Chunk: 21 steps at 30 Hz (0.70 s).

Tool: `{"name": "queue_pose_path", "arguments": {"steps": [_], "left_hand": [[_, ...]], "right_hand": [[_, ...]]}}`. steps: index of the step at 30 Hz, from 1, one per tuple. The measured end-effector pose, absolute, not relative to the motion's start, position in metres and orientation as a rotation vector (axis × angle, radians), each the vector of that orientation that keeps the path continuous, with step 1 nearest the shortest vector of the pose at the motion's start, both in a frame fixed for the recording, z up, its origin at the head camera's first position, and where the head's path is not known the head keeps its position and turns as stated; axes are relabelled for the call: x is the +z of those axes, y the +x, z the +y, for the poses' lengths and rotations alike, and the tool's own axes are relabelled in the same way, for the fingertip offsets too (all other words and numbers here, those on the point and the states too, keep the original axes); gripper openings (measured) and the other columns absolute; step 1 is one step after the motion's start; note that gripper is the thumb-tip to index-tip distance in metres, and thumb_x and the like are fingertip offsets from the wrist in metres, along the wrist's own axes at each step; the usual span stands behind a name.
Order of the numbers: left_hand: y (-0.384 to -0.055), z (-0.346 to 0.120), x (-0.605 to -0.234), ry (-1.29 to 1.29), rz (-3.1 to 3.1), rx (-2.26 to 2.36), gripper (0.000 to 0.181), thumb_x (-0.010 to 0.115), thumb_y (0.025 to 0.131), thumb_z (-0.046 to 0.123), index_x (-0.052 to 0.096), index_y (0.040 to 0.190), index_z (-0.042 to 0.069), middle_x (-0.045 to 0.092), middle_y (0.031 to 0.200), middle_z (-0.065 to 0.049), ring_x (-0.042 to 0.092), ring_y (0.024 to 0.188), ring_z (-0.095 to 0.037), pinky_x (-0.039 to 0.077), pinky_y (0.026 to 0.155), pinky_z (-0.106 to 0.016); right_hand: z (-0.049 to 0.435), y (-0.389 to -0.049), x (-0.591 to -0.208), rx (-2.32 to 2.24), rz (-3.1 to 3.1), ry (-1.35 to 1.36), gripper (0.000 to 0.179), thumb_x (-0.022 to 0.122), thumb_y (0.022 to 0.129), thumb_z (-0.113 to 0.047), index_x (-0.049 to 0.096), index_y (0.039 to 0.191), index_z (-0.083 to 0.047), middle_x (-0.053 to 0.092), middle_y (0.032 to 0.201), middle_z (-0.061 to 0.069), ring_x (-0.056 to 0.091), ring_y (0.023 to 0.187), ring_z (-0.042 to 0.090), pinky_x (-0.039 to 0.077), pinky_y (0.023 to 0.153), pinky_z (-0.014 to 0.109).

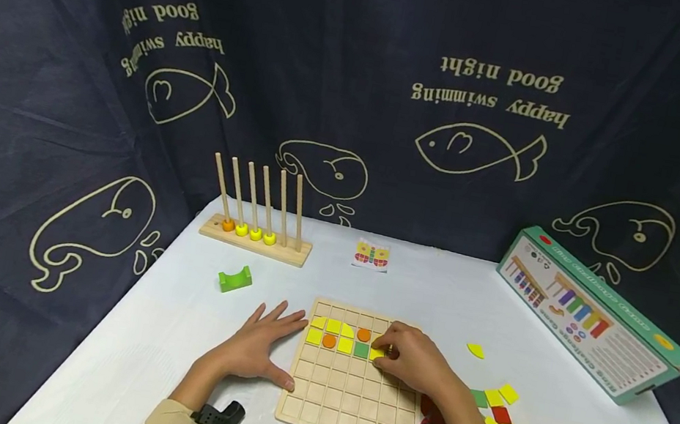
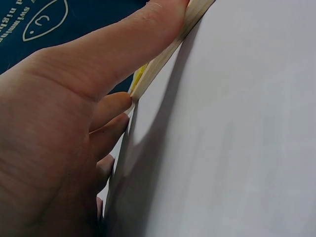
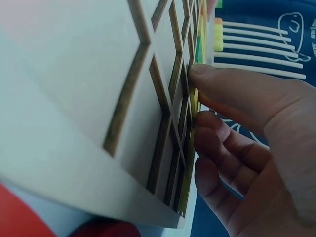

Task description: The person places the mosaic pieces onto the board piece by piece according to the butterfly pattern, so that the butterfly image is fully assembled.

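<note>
A square wooden grid board (image 1: pixel 324 395) lies on the white table. Yellow, orange and green pieces fill part of its two far rows, among them a green square tile (image 1: pixel 361 350) and an orange disc (image 1: pixel 329 341). My left hand (image 1: pixel 255 347) is spread at the board's left side, its thumb (image 2: pixel 148 29) and index fingertip at the wooden edge. Over the far right part of the board, my right hand (image 1: pixel 417 358) holds a yellow tile (image 3: pixel 194 101) at a cell beside the green square, with thumb and fingertips around it. The palm hides some cells.
Loose coloured pieces (image 1: pixel 501 415) lie right of the board, partly under the right forearm. Behind stand a peg rack (image 1: pixel 254 245) with beads, a green curved block (image 1: pixel 235 279), a small pattern card (image 1: pixel 371 255) and a long game box (image 1: pixel 590 318) at the right.
</note>
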State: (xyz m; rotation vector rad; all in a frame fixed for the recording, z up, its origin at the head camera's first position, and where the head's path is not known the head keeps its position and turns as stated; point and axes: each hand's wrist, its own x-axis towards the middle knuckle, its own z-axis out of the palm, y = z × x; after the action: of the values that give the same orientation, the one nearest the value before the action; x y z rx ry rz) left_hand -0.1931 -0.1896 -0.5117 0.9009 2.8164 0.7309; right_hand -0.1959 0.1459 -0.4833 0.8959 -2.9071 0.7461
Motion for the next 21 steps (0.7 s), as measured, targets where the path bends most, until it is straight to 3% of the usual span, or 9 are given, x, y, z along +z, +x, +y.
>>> {"name": "queue_pose_path", "arguments": {"steps": [6, 14, 21], "left_hand": [[-0.194, -0.189, -0.512, 0.902, 2.818, 0.722, 0.117, 0.072, 0.054, 0.078, 0.039, 0.149, 0.019, 0.027, 0.156, 0.004, 0.006, 0.145, -0.027, -0.004, 0.114, -0.052], [-0.194, -0.190, -0.514, 0.899, 2.826, 0.717, 0.117, 0.072, 0.053, 0.079, 0.039, 0.149, 0.020, 0.027, 0.155, 0.005, 0.007, 0.145, -0.026, -0.003, 0.114, -0.052], [-0.194, -0.190, -0.514, 0.903, 2.825, 0.724, 0.116, 0.072, 0.054, 0.078, 0.039, 0.149, 0.020, 0.027, 0.155, 0.005, 0.008, 0.145, -0.027, -0.003, 0.114, -0.052]], "right_hand": [[0.148, -0.193, -0.481, 0.719, -2.917, 0.871, 0.020, 0.080, 0.078, -0.023, 0.076, 0.097, -0.019, 0.060, 0.089, -0.010, 0.051, 0.074, 0.008, 0.046, 0.069, 0.029], [0.167, -0.186, -0.475, 0.816, -2.978, 0.732, 0.018, 0.077, 0.082, -0.022, 0.076, 0.099, -0.018, 0.061, 0.090, -0.013, 0.054, 0.082, 0.009, 0.049, 0.081, 0.035], [0.194, -0.177, -0.470, 0.823, -3.016, 0.603, 0.018, 0.076, 0.082, -0.017, 0.076, 0.100, -0.019, 0.057, 0.082, -0.017, 0.052, 0.073, 0.009, 0.047, 0.066, 0.026]]}}
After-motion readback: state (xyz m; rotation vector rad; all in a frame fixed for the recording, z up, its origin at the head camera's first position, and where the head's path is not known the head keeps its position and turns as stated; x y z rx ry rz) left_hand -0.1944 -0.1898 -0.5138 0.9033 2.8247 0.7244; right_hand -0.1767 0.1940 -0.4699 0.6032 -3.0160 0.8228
